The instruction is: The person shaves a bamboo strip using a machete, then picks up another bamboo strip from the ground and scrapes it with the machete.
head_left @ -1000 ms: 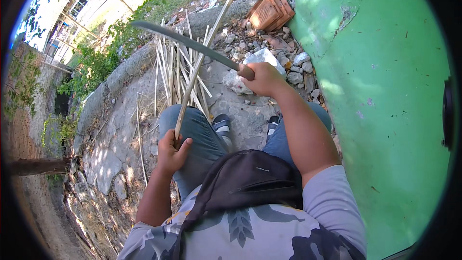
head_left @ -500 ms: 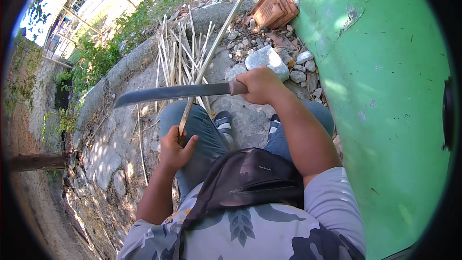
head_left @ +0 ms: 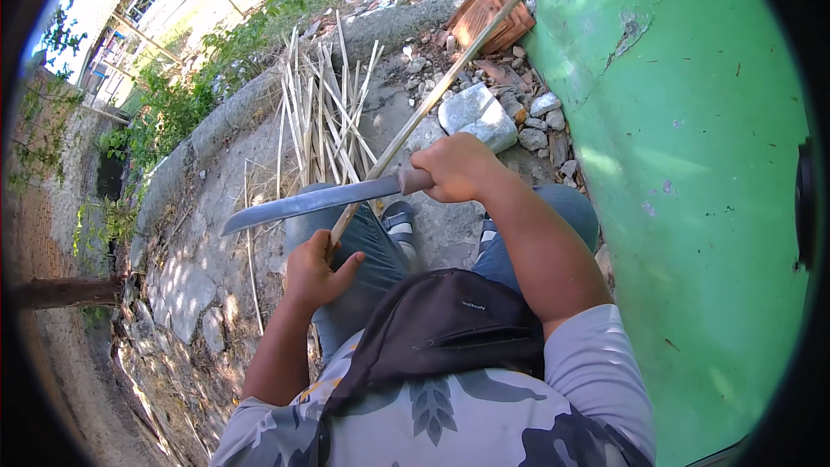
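Here the right hand point(head_left: 456, 169) is clenched around the handle of a long machete point(head_left: 313, 201), its blade crossing a thin wooden stick point(head_left: 432, 97). The left hand point(head_left: 313, 272) grips that stick's lower end above the knee. A pile of split sticks point(head_left: 322, 117) lies on the stone ground point(head_left: 186, 285) by the green wall point(head_left: 692, 164)

Long machete point(head_left: 311, 201) crosses slanted bamboo stick point(head_left: 432, 99).

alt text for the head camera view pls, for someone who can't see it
Seen from above, a seated person's right hand holds a long machete across a thin cane stick that the left hand grips near its lower end. Split cane strips lie on the cracked concrete ahead, with rubble and a green wall to the right.
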The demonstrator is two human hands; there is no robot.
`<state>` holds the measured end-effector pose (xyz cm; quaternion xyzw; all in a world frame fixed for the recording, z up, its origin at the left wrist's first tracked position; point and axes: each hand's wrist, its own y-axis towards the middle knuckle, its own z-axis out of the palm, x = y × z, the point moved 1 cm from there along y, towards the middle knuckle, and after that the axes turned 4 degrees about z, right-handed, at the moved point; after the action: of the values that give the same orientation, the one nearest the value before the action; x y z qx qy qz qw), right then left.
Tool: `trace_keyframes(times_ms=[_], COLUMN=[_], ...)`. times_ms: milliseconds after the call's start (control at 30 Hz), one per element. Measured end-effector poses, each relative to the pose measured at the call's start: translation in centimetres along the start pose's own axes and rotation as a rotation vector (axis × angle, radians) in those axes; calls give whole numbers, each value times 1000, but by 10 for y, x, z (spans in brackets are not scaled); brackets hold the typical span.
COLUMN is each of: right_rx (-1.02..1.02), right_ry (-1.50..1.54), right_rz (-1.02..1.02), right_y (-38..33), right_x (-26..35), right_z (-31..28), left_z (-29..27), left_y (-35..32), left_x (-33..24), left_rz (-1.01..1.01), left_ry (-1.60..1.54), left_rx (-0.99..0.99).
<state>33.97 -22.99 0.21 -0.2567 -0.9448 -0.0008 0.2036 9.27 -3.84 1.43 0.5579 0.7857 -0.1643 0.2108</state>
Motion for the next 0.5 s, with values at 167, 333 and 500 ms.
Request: trace_keyframes(times_ms=[167,333,500], right_rx=[-171,-419,-183], right_ry=[165,479,232], right_rz=[220,409,202], right_y=[-3,-5,-2], right_x=[-42,-57,-8], right_z=[-4,-2,7], left_z=[-4,0,0], left_y=[3,2,4], left_x=[1,11,10], left_rz=[-68,9,4], left_ry=[-96,-153,-100], left_rx=[39,-33,-4])
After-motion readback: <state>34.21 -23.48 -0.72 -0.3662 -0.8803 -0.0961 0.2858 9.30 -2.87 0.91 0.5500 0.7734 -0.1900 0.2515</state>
